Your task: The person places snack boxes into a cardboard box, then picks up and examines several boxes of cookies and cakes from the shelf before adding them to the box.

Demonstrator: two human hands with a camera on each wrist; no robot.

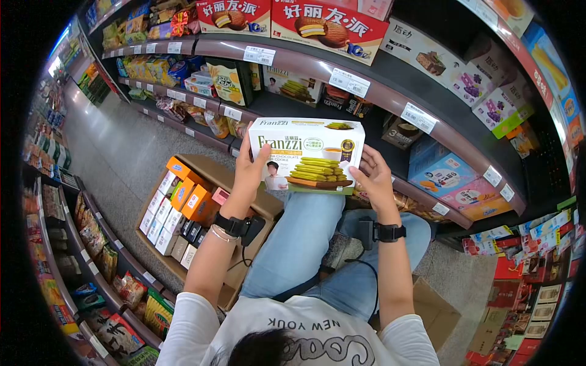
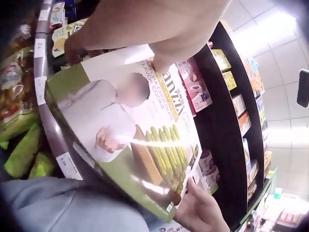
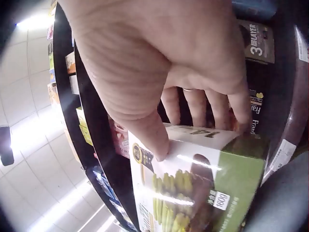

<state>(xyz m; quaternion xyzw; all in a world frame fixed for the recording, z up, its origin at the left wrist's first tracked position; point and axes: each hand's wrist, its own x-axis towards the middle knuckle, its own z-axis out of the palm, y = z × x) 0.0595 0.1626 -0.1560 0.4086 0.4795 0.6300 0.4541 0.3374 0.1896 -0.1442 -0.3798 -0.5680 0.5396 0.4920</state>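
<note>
A white and green Franzzi matcha cookie box (image 1: 317, 143) is held up over the person's knees, its printed front facing the head camera. The left hand (image 1: 247, 171) grips its left end, thumb on the front and the other fingers partly hidden behind. At the opposite end, the right hand (image 1: 375, 180) holds it with the thumb on the front face. The right wrist view shows that thumb pressed near the gold seal, with the other fingers (image 3: 195, 104) reaching over the box's far side. A similar Franzzi box (image 1: 293, 85) stands on the shelf ahead.
An open cardboard carton (image 1: 217, 171) packed with orange, white and dark boxes sits left of the legs. Curved shelves (image 1: 287, 52) with price tags and snack boxes rise in front. Cardboard (image 1: 433, 314) lies at lower right; another shelf row (image 1: 85, 268) runs along the left.
</note>
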